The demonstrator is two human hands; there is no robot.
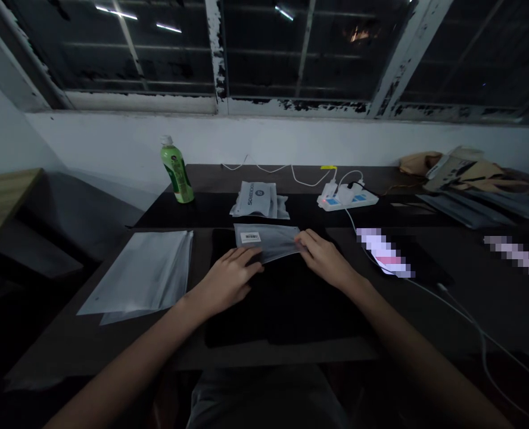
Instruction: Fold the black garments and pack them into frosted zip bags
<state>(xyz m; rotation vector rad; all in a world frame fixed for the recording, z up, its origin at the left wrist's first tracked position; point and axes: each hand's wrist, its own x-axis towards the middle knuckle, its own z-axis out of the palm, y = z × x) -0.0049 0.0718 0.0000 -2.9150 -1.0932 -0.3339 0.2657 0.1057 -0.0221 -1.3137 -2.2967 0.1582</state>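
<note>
A translucent plastic bag (277, 239) with a white barcode label (250, 237) lies across black cloth-like material (282, 304) on the table. My left hand (231, 277) is at the bag's lower left edge, its fingers curled against it below the label. On the other side, my right hand (320, 253) pinches the bag's right end between thumb and fingers. Just beyond, a small pile of printed plastic packs (256, 199) lies flat. To the left of my hands is a stack of larger frosted plastic bags (143, 268).
A green bottle (177, 173) stands at the back left. Toward the back right is a white power strip (348, 199) with plugs and cables. A phone (420, 259) with a charging cable lies right of my hand. More plastic bags (465, 208) and brown packaging (479, 173) lie far right.
</note>
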